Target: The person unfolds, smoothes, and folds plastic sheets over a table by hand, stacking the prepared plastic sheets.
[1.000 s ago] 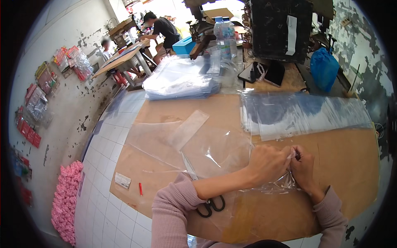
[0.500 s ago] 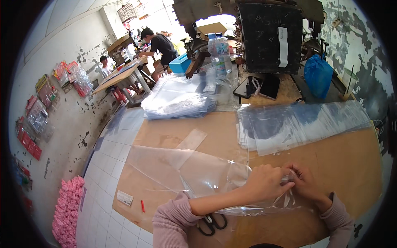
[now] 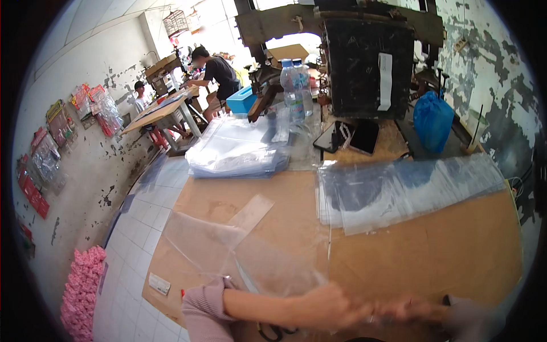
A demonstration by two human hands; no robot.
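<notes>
Standing next to this table (image 3: 444,256) and honestly the thing to watch is how the clear plastic bag (image 3: 250,256) sits relative to the hands. The sheet fans out up and to the person's left from where both hands meet at the near edge, with its long axis running roughly diagonal, from the far-left corner down toward the hands. The left hand (image 3: 333,305) comes across from the pink sleeve (image 3: 205,305) and rests on the near right corner of the film, so it's the closer one to the bulk of the bag; the right hand (image 3: 413,310) is just beside it, a bit further right. Both are motion-blurred, so I can't tell if the fingers are pinched on the film or just loosely curled over it. The bag itself is thin, glossy, wrinkly film, nearly see-through against the brown board top. Scissors (image 3: 276,330) peek out under the left forearm. Further back there's a flat stack of the same clear bags (image 3: 404,191) on the right, a thicker heap of bags (image 3: 239,151) on the left, two water bottles (image 3: 296,91), a blue plastic sack (image 3: 433,119), and a pile of pink stuff (image 3: 80,290) on the tiled floor. Other people work at a far table (image 3: 154,111).
</notes>
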